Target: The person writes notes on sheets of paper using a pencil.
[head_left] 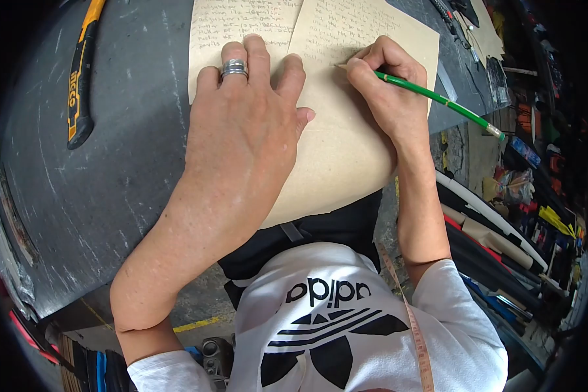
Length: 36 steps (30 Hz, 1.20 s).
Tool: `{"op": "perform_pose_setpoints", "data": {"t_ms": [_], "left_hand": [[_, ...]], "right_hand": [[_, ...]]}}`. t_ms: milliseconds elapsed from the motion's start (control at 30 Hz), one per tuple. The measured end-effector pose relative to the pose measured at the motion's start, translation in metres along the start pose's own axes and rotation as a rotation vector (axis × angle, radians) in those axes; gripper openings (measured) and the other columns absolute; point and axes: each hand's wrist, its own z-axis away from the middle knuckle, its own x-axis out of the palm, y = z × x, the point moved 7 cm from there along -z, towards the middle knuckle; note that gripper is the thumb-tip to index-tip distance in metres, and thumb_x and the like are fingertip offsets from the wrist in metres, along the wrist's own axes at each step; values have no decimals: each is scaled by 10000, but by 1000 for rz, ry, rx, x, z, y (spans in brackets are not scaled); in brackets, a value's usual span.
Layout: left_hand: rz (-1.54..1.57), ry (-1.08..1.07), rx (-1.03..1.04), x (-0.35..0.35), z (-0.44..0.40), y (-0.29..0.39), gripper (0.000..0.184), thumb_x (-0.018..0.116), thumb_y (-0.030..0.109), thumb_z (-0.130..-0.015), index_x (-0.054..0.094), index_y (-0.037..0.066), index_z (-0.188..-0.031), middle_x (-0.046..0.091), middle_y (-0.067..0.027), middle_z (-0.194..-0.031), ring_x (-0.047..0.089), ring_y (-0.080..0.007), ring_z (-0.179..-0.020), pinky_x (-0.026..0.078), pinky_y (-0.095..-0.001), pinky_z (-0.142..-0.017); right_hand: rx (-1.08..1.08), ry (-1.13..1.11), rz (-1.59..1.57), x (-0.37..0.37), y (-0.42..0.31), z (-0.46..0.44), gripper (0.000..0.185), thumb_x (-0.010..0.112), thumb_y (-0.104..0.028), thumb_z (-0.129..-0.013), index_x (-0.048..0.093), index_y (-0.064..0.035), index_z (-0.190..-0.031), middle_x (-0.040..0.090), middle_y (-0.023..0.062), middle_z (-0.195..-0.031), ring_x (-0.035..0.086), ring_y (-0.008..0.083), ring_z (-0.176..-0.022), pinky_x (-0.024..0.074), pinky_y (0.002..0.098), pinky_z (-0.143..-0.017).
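Observation:
Two sheets of tan paper with handwriting lie on the dark table, and the larger paper [346,157] curves over its near edge. My left hand [245,124], with silver rings on one finger, rests flat on the paper with its fingers apart. A green pencil [438,98] is pinched in my right hand [395,85]. The pencil's tip touches or nearly touches the paper just below the written lines, and its back end points down to the right.
A yellow and black cutter [81,78] lies on the dark table [134,130] at the left. Tools and a clear ruler-like strip [447,81] are at the upper right. Rolls of material [490,242] lie beyond the right side. A measuring tape [415,326] hangs over the white shirt.

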Motion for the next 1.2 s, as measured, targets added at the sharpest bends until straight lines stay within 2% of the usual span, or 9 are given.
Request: {"op": "perform_pose_setpoints", "data": {"t_ms": [200,300,600,733,967,1200], "left_hand": [[-13,-14,5,-3,0,1,523,605,395,-1094,592,47,-1485,571,-243,-1476,572,-373,-1329,494,-457,-1031],[-43,-20,3,-1,-1,0,527,614,389,-1091,588,43,-1487,570,-246,-1476,574,-380,-1324,494,-459,-1026],[27,-15,0,-4,-2,0,525,624,383,-1084,589,44,-1482,565,-247,-1473,568,-386,-1321,489,-463,-1021],[34,-21,-3,-2,0,1,527,630,385,-1080,590,45,-1481,561,-243,-1472,562,-386,-1326,486,-471,-1045],[34,-11,-16,-3,-1,1,529,628,394,-1082,592,50,-1481,556,-240,-1475,551,-391,-1339,472,-485,-1103],[53,4,-16,-3,-1,-1,534,627,399,-1084,593,52,-1488,552,-240,-1486,547,-389,-1350,474,-483,-1101]], "right_hand": [[-49,-16,23,-4,2,2,228,763,-84,-869,576,-62,-741,521,-41,-638,467,43,-620,396,249,-556],[19,42,-59,-10,5,5,211,761,-87,-880,594,-55,-756,530,-39,-648,473,41,-631,401,255,-560],[4,9,4,-12,4,8,214,758,-81,-895,595,-41,-763,564,-28,-668,489,40,-650,411,253,-569],[49,25,-46,-15,14,12,219,760,-79,-897,591,-37,-764,566,-27,-669,483,39,-647,413,249,-572],[-13,52,-9,-13,4,11,229,762,-78,-895,583,-32,-760,549,-31,-655,465,38,-632,408,247,-568],[1,28,12,-15,9,10,231,759,-76,-891,583,-48,-744,561,-28,-649,475,38,-623,411,247,-560]]}}
